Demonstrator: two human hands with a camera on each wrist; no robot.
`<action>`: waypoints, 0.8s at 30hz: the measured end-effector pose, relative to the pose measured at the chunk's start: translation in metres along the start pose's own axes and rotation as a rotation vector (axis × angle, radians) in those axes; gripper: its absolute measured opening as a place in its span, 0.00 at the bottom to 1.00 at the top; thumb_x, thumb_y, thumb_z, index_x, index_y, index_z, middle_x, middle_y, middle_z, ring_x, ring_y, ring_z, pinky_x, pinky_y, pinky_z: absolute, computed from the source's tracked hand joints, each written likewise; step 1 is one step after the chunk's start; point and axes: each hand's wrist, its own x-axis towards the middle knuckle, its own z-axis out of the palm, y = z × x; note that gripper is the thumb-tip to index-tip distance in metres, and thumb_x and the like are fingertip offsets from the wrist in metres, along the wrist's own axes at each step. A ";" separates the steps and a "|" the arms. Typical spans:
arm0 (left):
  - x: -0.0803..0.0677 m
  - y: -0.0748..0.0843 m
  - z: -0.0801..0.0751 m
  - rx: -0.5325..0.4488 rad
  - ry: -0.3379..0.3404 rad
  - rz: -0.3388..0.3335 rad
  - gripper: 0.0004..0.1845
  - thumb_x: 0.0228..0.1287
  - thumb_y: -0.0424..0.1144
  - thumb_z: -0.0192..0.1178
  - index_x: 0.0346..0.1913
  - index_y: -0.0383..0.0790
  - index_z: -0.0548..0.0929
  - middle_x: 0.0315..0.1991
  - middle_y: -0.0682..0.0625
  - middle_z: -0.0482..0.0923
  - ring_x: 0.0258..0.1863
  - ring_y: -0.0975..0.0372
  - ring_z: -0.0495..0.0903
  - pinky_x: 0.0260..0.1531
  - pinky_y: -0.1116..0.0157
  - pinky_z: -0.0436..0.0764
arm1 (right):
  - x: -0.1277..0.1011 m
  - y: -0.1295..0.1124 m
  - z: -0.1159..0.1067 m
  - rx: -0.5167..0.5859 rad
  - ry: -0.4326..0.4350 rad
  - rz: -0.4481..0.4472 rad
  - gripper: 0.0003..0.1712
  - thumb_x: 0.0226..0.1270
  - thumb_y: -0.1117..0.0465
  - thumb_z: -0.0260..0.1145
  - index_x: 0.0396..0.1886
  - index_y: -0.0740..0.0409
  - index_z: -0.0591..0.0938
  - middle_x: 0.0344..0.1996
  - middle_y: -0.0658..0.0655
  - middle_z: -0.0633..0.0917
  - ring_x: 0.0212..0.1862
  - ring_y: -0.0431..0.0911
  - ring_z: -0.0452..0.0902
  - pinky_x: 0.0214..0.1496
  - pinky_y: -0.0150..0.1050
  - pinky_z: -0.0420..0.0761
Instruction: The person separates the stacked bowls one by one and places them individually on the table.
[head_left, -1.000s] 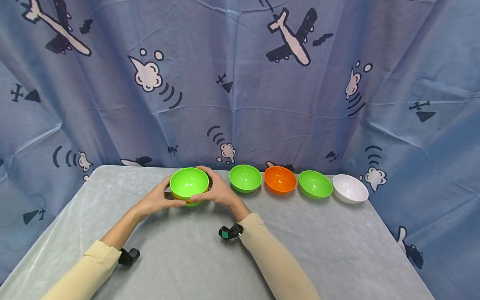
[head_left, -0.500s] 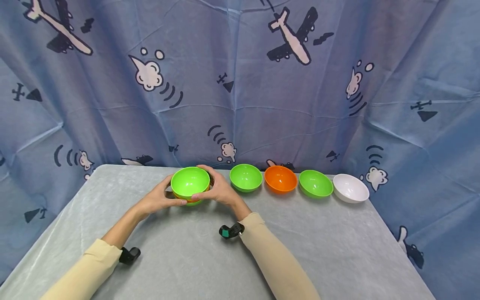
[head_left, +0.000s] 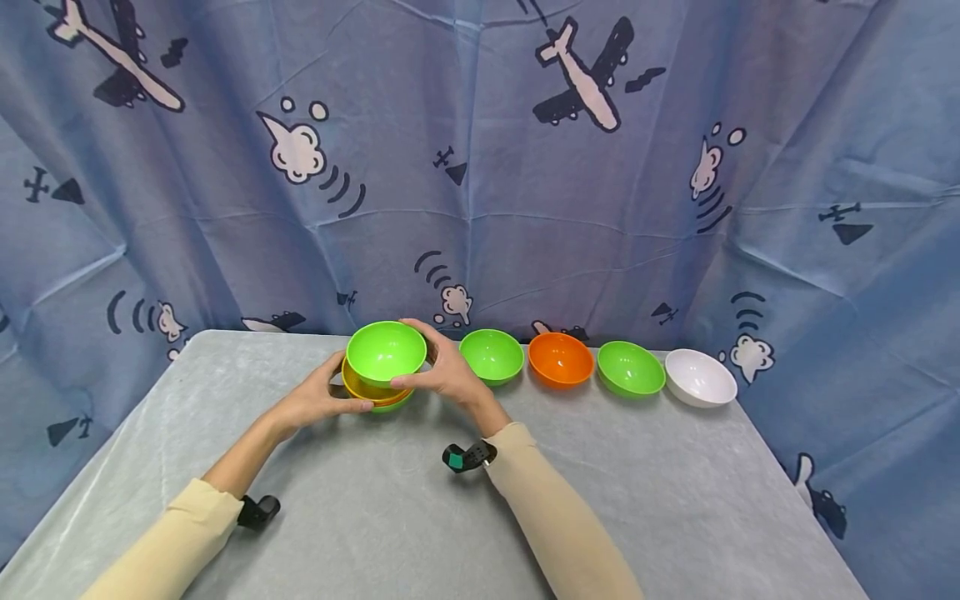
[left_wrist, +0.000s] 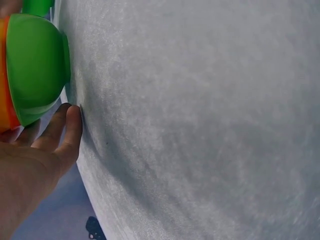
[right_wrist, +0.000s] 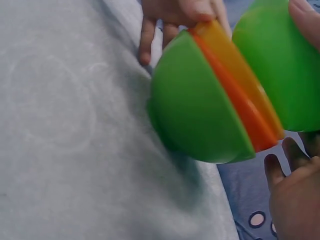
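Lifted at centre frame in the head view: a bright green round plastic bowl (head_left: 386,351), clasped by the right hand (head_left: 444,375) with thumb on the near wall and fingers curled over the far rim, raised just clear of a nested stack of plastic bowls (head_left: 372,395) left of centre on the grey cloth-covered table (head_left: 390,500). Steadying that stack, the left hand (head_left: 318,400), thumb pressed to its side and fingers curled round the far wall. Counted in the stack from the right wrist view: three bowls, yellow (right_wrist: 240,82) inside orange (right_wrist: 235,105) inside green (right_wrist: 197,105), tipped slightly off the table. Lined up to the right of centre, well apart from the hands: four more single bowls, all empty, a green plastic bowl (head_left: 491,356), an orange plastic bowl (head_left: 560,360), a second green plastic bowl (head_left: 630,367) and a white plastic bowl (head_left: 701,377). Filling the upper frame: a blue curtain printed with cartoon aeroplanes and clouds (head_left: 480,150). No readable writing or labels anywhere. Strapped at each cream sleeve, a small black wrist camera (head_left: 468,457).
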 end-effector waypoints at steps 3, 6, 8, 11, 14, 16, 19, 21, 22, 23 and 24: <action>0.000 0.001 0.000 0.003 0.002 -0.002 0.54 0.61 0.41 0.75 0.81 0.41 0.49 0.75 0.37 0.55 0.63 0.39 0.71 0.62 0.39 0.69 | -0.002 -0.006 -0.004 0.018 0.016 -0.022 0.52 0.53 0.75 0.78 0.77 0.60 0.64 0.69 0.54 0.72 0.65 0.49 0.71 0.68 0.44 0.69; 0.000 0.002 0.001 0.008 0.003 -0.002 0.55 0.61 0.41 0.75 0.82 0.41 0.48 0.77 0.37 0.52 0.62 0.39 0.73 0.62 0.39 0.68 | -0.005 -0.012 -0.009 0.045 0.027 -0.030 0.53 0.53 0.76 0.77 0.78 0.60 0.63 0.70 0.54 0.71 0.66 0.49 0.70 0.68 0.44 0.70; 0.000 0.002 0.001 0.007 0.002 -0.004 0.55 0.61 0.41 0.75 0.82 0.41 0.47 0.77 0.37 0.51 0.62 0.40 0.73 0.62 0.39 0.68 | -0.007 -0.016 -0.012 0.058 0.032 -0.036 0.53 0.53 0.77 0.77 0.78 0.59 0.64 0.71 0.54 0.70 0.66 0.49 0.70 0.68 0.44 0.69; 0.000 0.002 0.001 0.005 0.003 -0.004 0.55 0.62 0.41 0.75 0.82 0.41 0.48 0.77 0.36 0.52 0.62 0.40 0.73 0.62 0.40 0.68 | -0.010 -0.023 -0.017 0.063 0.032 -0.043 0.53 0.53 0.78 0.76 0.78 0.61 0.62 0.72 0.56 0.68 0.67 0.51 0.68 0.69 0.45 0.69; -0.001 0.001 0.001 0.002 0.005 0.003 0.54 0.61 0.41 0.75 0.81 0.42 0.50 0.76 0.37 0.53 0.62 0.40 0.73 0.62 0.41 0.69 | -0.014 -0.027 -0.023 0.048 0.026 -0.033 0.54 0.52 0.79 0.76 0.78 0.62 0.61 0.73 0.58 0.67 0.68 0.53 0.68 0.69 0.46 0.69; -0.001 0.001 0.001 0.002 0.006 0.006 0.54 0.61 0.41 0.75 0.81 0.42 0.50 0.76 0.37 0.54 0.61 0.41 0.74 0.61 0.42 0.70 | -0.017 -0.029 -0.028 0.031 0.027 -0.010 0.55 0.51 0.79 0.77 0.78 0.61 0.62 0.72 0.58 0.68 0.67 0.53 0.69 0.68 0.45 0.71; -0.001 0.001 0.000 0.001 0.004 0.005 0.53 0.61 0.40 0.75 0.81 0.42 0.50 0.76 0.37 0.54 0.61 0.41 0.75 0.60 0.44 0.72 | -0.023 -0.030 -0.035 0.012 0.022 0.026 0.56 0.49 0.79 0.79 0.78 0.59 0.64 0.71 0.57 0.69 0.66 0.52 0.70 0.66 0.44 0.73; -0.001 0.001 0.000 -0.004 0.002 -0.003 0.53 0.62 0.40 0.75 0.81 0.42 0.50 0.76 0.38 0.54 0.60 0.41 0.75 0.59 0.45 0.74 | -0.028 -0.032 -0.039 0.000 0.017 0.044 0.56 0.49 0.78 0.79 0.78 0.57 0.64 0.71 0.55 0.69 0.66 0.52 0.70 0.65 0.44 0.73; -0.001 0.002 0.000 -0.006 0.001 -0.007 0.53 0.62 0.40 0.75 0.81 0.41 0.50 0.76 0.38 0.54 0.61 0.41 0.75 0.58 0.45 0.74 | -0.031 -0.032 -0.042 -0.004 0.016 0.051 0.56 0.50 0.77 0.79 0.78 0.57 0.64 0.70 0.55 0.69 0.66 0.52 0.70 0.65 0.44 0.73; -0.001 0.002 0.000 -0.007 0.000 -0.010 0.53 0.62 0.40 0.74 0.81 0.41 0.49 0.76 0.37 0.53 0.61 0.41 0.75 0.58 0.45 0.74 | -0.034 -0.034 -0.045 -0.009 0.017 0.055 0.56 0.50 0.77 0.80 0.78 0.56 0.64 0.71 0.55 0.69 0.66 0.53 0.70 0.66 0.44 0.73; -0.001 0.002 0.000 -0.008 -0.001 -0.014 0.54 0.62 0.40 0.74 0.81 0.41 0.49 0.76 0.37 0.53 0.61 0.41 0.74 0.58 0.45 0.75 | -0.038 -0.035 -0.048 -0.015 0.020 0.058 0.56 0.49 0.77 0.80 0.78 0.56 0.65 0.71 0.55 0.69 0.66 0.53 0.70 0.65 0.44 0.73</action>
